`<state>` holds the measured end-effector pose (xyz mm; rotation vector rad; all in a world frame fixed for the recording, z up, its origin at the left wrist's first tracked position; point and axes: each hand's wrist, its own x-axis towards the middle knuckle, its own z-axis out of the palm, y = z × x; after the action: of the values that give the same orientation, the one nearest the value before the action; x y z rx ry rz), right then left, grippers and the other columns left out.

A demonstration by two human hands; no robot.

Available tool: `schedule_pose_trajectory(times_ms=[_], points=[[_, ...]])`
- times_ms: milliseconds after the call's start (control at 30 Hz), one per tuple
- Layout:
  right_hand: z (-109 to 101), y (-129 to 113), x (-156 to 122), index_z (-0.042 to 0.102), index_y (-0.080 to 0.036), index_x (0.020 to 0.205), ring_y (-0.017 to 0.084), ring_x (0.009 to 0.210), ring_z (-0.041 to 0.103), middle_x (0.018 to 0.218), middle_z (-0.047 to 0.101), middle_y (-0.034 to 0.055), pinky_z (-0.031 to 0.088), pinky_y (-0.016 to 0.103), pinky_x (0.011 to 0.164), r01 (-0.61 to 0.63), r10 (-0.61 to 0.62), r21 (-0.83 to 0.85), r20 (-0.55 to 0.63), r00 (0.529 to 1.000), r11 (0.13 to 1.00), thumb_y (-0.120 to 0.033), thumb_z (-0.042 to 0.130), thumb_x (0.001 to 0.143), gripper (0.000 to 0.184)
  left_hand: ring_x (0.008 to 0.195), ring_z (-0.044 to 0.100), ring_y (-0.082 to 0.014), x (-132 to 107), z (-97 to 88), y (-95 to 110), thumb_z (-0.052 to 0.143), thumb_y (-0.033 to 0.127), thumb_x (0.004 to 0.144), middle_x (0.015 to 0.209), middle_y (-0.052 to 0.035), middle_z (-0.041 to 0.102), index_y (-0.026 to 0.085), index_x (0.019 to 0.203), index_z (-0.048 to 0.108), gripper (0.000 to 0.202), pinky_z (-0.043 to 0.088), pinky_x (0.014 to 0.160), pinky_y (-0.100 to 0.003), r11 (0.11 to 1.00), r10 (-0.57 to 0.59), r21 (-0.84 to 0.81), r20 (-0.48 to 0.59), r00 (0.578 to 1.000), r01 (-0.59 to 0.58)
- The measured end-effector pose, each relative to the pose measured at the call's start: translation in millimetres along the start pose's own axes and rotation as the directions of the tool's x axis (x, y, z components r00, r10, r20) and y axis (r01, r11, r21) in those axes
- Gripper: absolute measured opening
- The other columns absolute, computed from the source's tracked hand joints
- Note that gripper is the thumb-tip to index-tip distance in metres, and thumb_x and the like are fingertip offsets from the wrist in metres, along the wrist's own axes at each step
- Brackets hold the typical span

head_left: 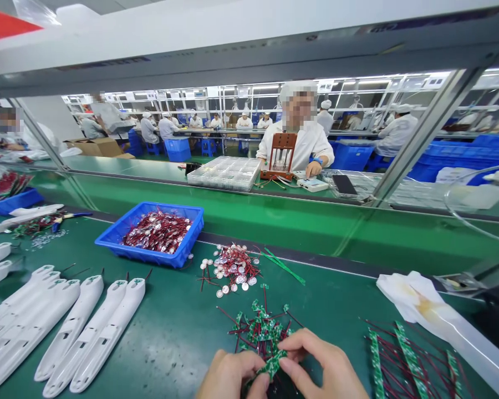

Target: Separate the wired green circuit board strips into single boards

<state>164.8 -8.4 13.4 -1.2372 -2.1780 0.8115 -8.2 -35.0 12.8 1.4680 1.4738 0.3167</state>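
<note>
Both hands were down at the bottom edge, close together and pinching the same little green board. The left hand had it from one side with thumb and fingers closed on it, and the right hand gripped the other end. Looked like thin red wires hung off the board, though it was too small to be sure.

Just beyond the fingers sat a heap of boards like it, tangled with red leads. Farther out from that was a scatter of discs on wires, and a blue bin of more sat out past the left hand. White shells lay in a row well off to the left. Strips of boards lay right of the right hand, next to a white bag. A person in white sat across the belt.
</note>
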Motion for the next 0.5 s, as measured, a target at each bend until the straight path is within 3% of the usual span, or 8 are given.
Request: schedule_pose_trajectory(times_ms=[100, 200, 267, 333, 400, 433, 500], points=[[7.2, 0.3, -1.0, 0.052, -0.016, 0.069, 0.0, 0.057, 0.052, 0.063, 0.055, -0.0056, 0.041, 0.005, 0.055, 0.077, -0.085, -0.112, -0.071, 0.994, 0.991, -0.011, 0.051, 0.072, 0.005, 0.055, 0.047, -0.0074, -0.2, 2.8, -2.9, 0.041, 0.024, 0.076, 0.067, -0.0054, 0.066, 0.01, 0.079, 0.066, 0.029, 0.03, 0.051, -0.015, 1.0, -0.016, 0.018, 0.001, 1.0, 0.016], [14.3, 3.7, 0.3, 0.046, -0.015, 0.063, 0.002, 0.055, 0.049, 0.06, 0.049, -0.0039, 0.04, 0.009, 0.052, 0.164, -0.247, -0.307, -0.252, 0.936, 0.937, -0.008, 0.048, 0.073, 0.012, 0.049, 0.041, -0.0048, -1.0, 4.3, -2.6, 0.043, 0.022, 0.074, 0.063, -0.0042, 0.064, 0.009, 0.076, 0.066, 0.027, 0.025, 0.047, -0.014, 0.999, -0.022, -0.026, -0.015, 1.0, 0.022], [14.9, 5.4, 3.3, 0.047, -0.015, 0.064, 0.003, 0.057, 0.05, 0.061, 0.049, -0.0033, 0.042, 0.011, 0.054, 0.177, -0.292, -0.362, -0.293, 0.91, 0.915, -0.009, 0.046, 0.076, 0.014, 0.05, 0.045, -0.0045, -1.5, 2.5, -0.3, 0.043, 0.023, 0.076, 0.064, -0.0051, 0.066, 0.008, 0.073, 0.064, 0.026, 0.029, 0.048, -0.013, 0.998, -0.011, -0.066, -0.021, 1.0, 0.009], [11.3, 5.2, 7.0, 0.055, -0.018, 0.074, 0.004, 0.065, 0.055, 0.07, 0.055, -0.0026, 0.046, 0.011, 0.06, 0.2, -0.319, -0.371, -0.296, 0.9, 0.907, -0.01, 0.042, 0.079, 0.017, 0.053, 0.053, -0.0063, -1.8, -1.0, 1.9, 0.04, 0.024, 0.078, 0.068, -0.0073, 0.068, 0.009, 0.074, 0.061, 0.026, 0.036, 0.053, -0.013, 0.995, 0.011, -0.099, -0.01, 1.0, -0.012], [5.6, 3.0, 9.6, 0.061, -0.021, 0.083, 0.005, 0.081, 0.058, 0.088, 0.059, -0.0015, 0.048, 0.012, 0.069, 0.218, -0.354, -0.376, -0.342, 0.87, 0.9, -0.012, 0.04, 0.081, 0.023, 0.057, 0.059, -0.0082, -2.0, -3.9, 3.2, 0.04, 0.024, 0.079, 0.072, -0.0084, 0.07, 0.01, 0.086, 0.058, 0.024, 0.04, 0.056, -0.014, 0.991, 0.045, -0.13, 0.001, 0.999, -0.044], [3.2, 1.5, 10.1, 0.062, -0.023, 0.086, 0.006, 0.086, 0.058, 0.094, 0.059, -0.0014, 0.049, 0.012, 0.073, 0.218, -0.343, -0.349, -0.353, 0.87, 0.911, -0.013, 0.041, 0.081, 0.023, 0.057, 0.06, -0.0087, -2.0, -4.6, 3.6, 0.041, 0.022, 0.079, 0.073, -0.0081, 0.07, 0.011, 0.093, 0.055, 0.023, 0.041, 0.056, -0.015, 0.987, 0.061, -0.148, -0.004, 0.998, -0.06], [0.7, -1.3, 8.9, 0.061, -0.022, 0.091, 0.004, 0.083, 0.058, 0.094, 0.059, -0.0017, 0.048, 0.009, 0.071, 0.195, -0.238, -0.182, -0.261, 0.936, 0.964, -0.018, 0.046, 0.081, 0.018, 0.058, 0.061, -0.009, -2.0, -4.5, 4.4, 0.043, 0.019, 0.077, 0.072, -0.0073, 0.07, 0.012, 0.102, 0.049, 0.027, 0.043, 0.055, -0.015, 0.977, 0.096, -0.189, -0.022, 0.995, -0.098]])
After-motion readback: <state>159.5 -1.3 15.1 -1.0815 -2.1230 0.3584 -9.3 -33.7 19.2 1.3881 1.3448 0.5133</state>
